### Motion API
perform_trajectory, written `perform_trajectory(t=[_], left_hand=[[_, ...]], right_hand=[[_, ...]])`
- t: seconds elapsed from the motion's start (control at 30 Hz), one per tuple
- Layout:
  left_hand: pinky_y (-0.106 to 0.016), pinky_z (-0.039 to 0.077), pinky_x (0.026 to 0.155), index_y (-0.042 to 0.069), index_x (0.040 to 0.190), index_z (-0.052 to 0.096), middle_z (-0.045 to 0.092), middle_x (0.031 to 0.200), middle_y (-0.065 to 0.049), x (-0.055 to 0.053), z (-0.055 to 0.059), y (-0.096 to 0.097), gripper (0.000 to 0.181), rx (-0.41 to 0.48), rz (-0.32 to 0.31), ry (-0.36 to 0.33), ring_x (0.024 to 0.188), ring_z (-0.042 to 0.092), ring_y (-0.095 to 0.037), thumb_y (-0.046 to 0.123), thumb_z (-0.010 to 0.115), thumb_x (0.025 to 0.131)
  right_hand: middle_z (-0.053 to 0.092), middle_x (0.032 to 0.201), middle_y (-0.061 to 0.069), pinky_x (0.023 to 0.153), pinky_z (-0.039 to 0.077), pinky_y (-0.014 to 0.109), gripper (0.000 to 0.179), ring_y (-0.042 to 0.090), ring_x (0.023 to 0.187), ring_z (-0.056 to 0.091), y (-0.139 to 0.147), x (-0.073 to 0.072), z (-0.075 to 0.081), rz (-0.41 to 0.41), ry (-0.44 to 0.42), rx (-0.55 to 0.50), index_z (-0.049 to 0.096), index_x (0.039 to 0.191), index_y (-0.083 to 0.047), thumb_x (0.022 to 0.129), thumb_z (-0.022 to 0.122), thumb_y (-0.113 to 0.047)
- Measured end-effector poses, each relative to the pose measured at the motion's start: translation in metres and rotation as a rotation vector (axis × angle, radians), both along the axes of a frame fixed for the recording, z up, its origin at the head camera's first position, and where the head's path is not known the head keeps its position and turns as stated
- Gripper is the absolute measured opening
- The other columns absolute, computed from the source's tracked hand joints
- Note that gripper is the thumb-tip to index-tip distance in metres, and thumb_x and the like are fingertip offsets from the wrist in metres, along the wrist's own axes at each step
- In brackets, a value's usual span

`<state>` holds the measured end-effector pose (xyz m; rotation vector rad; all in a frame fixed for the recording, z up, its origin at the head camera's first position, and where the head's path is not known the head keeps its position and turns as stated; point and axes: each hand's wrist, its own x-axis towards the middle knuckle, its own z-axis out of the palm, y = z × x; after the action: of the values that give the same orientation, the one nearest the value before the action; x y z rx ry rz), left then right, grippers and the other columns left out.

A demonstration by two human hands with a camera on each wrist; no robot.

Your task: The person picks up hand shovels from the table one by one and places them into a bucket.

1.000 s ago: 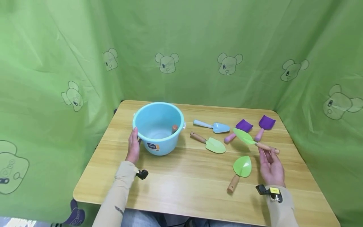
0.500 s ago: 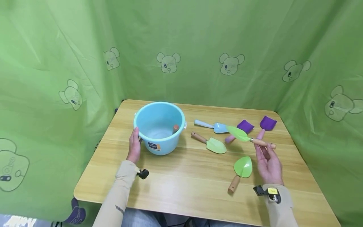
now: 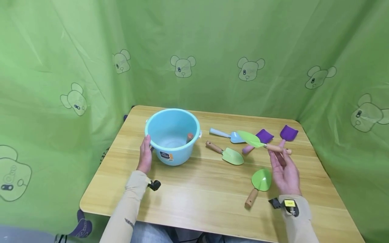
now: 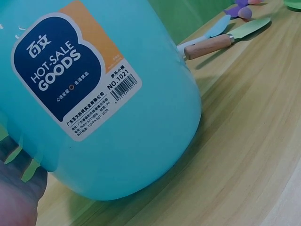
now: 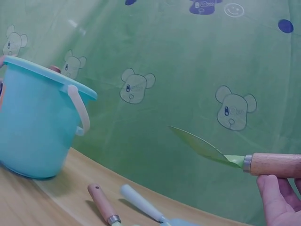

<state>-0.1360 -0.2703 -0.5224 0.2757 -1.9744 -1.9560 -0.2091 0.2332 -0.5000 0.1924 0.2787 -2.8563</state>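
My right hand (image 3: 284,173) pinches the wooden handle of a green trowel (image 3: 250,139), lifted above the table with its pointed blade to the left. In the right wrist view fingertips lie along the underside of that handle (image 5: 277,165). My left hand (image 3: 145,155) rests against the left side of a light blue bucket (image 3: 173,157), fingertips up near the rim. From the left wrist camera, the bucket's printed label (image 4: 75,70) shows, and part of the hand (image 4: 19,197) lies against its wall. A brown handle end (image 3: 189,137) sticks up inside the bucket.
On the wooden table (image 3: 188,202) lie a pale green trowel (image 3: 232,156), a blue trowel (image 3: 219,133), a bright green trowel (image 3: 261,180), and two purple shovels, one nearer (image 3: 265,136) and one at the far right (image 3: 288,133). A green curtain (image 3: 212,91) surrounds the table.
My right hand has moved left with the green trowel, whose blade now overlaps the blue trowel and the nearer purple shovel in view. The left hand stays at the bucket.
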Motion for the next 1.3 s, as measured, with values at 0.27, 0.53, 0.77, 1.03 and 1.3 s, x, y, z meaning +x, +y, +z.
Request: perform_trajectory(t=[0.27, 0.53, 0.77, 1.03, 1.3], left_hand=[[-0.058, 0.021, 0.131, 0.025, 0.164, 0.028, 0.036, 0.167, -0.007, 0.000, 0.001, 0.000, 0.061, -0.008, -0.001, -0.003, 0.156, 0.031, -0.032, 0.054, 0.022, 0.111], [-0.062, 0.021, 0.130, 0.024, 0.164, 0.027, 0.035, 0.168, -0.009, -0.001, 0.003, 0.000, 0.061, -0.004, -0.009, 0.003, 0.156, 0.030, -0.034, 0.053, 0.023, 0.110], [-0.065, 0.022, 0.128, 0.021, 0.164, 0.030, 0.038, 0.165, -0.012, -0.001, 0.002, -0.002, 0.062, -0.008, -0.011, 0.001, 0.155, 0.032, -0.037, 0.052, 0.024, 0.111], [-0.065, 0.025, 0.128, 0.021, 0.162, 0.034, 0.041, 0.163, -0.012, 0.000, 0.003, -0.003, 0.060, 0.002, -0.007, -0.009, 0.154, 0.034, -0.035, 0.051, 0.027, 0.111], [-0.064, 0.025, 0.128, 0.023, 0.162, 0.035, 0.042, 0.163, -0.011, 0.000, 0.003, -0.004, 0.058, 0.010, -0.017, -0.010, 0.155, 0.034, -0.033, 0.051, 0.027, 0.111]], right_hand=[[0.071, 0.120, 0.015, 0.120, 0.045, 0.031, 0.024, 0.027, 0.121, 0.069, -0.017, 0.001, 0.009, -0.014, 0.048, 0.086, 0.067, 0.125, -0.007, 0.106, 0.053, -0.006], [0.070, 0.121, 0.018, 0.119, 0.045, 0.032, 0.040, 0.028, 0.120, 0.070, -0.029, 0.004, 0.015, -0.017, 0.078, 0.122, 0.062, 0.140, -0.024, 0.106, 0.053, -0.005], [0.071, 0.122, 0.016, 0.117, 0.048, 0.031, 0.051, 0.027, 0.117, 0.071, -0.043, 0.002, 0.022, -0.047, 0.109, 0.194, 0.042, 0.153, -0.023, 0.106, 0.055, -0.007], [0.074, 0.119, 0.010, 0.114, 0.050, 0.028, 0.098, 0.023, 0.117, 0.072, -0.059, -0.002, 0.027, -0.053, 0.198, 0.270, -0.015, 0.154, -0.063, 0.107, 0.052, -0.008], [0.074, 0.123, 0.008, 0.113, 0.050, 0.026, 0.109, 0.022, 0.118, 0.071, -0.072, -0.003, 0.033, -0.069, 0.197, 0.327, -0.028, 0.147, -0.065, 0.105, 0.055, -0.008]])
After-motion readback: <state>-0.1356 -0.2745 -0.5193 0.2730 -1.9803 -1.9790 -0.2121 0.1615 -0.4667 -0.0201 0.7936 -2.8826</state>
